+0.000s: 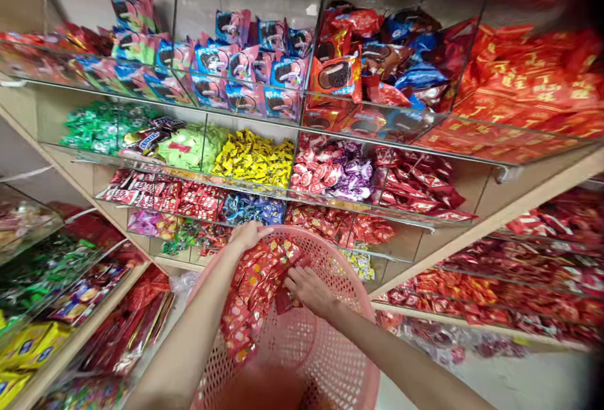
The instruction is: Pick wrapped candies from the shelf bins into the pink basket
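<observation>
Honestly I'd brace the pink basket (361, 341), lower centre of frame, with that left hand (246, 238) at its rim (can't tell if it's gripping) while the right hand (306, 287) pinches the red packets (255, 290) inside.

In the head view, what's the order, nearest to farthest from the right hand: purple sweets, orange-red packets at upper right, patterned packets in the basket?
1. Patterned packets: in the pink basket, against the right hand.
2. Purple sweets: ahead, beyond the basket.
3. Orange-red packets: high, far right.
</observation>
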Motion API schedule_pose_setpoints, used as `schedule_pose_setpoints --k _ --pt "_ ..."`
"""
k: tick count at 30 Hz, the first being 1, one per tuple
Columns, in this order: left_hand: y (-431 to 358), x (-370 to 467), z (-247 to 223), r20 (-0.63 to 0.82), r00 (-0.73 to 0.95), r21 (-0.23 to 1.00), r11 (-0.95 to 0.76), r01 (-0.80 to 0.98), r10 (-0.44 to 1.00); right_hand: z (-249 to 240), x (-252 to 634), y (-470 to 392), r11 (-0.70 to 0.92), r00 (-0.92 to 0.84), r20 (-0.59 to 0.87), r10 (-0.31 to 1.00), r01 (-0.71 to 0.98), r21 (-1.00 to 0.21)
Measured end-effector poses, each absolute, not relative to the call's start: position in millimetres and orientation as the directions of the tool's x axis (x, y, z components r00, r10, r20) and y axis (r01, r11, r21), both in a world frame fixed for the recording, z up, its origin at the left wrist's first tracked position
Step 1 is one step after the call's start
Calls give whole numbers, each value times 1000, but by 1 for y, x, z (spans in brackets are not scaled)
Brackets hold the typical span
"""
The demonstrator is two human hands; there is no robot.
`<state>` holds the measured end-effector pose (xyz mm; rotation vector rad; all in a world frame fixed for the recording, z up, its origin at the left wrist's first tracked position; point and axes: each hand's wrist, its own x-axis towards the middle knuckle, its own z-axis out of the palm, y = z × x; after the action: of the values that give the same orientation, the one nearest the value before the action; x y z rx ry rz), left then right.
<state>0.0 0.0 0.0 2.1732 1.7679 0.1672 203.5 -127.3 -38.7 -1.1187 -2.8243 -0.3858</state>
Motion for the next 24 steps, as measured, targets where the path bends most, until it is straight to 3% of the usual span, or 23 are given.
schedule_pose_setpoints --k 7,11,14,17,20,24 --pt "3 1 0 -112 216 321 -170 932 970 -48 194 -133 621 -656 157 738 752 223" --pt "5 0 -2 -113 214 328 -166 930 970 -33 198 -131 599 -605 231 762 794 105" --pt "5 -1 -1 -131 211 340 -156 927 969 -10 216 -114 415 -380 347 858 909 -30" --pt "4 -1 2 -138 208 335 -151 930 968 2 240 -87 63 -6 395 919 989 -133" --pt "4 1 5 -141 219 323 -165 932 965 -4 256 -66 -139 186 205 961 965 -223" --pt "3 4 13 -148 256 291 -205 934 955 -17 256 -61 -170 212 128 969 947 -274"
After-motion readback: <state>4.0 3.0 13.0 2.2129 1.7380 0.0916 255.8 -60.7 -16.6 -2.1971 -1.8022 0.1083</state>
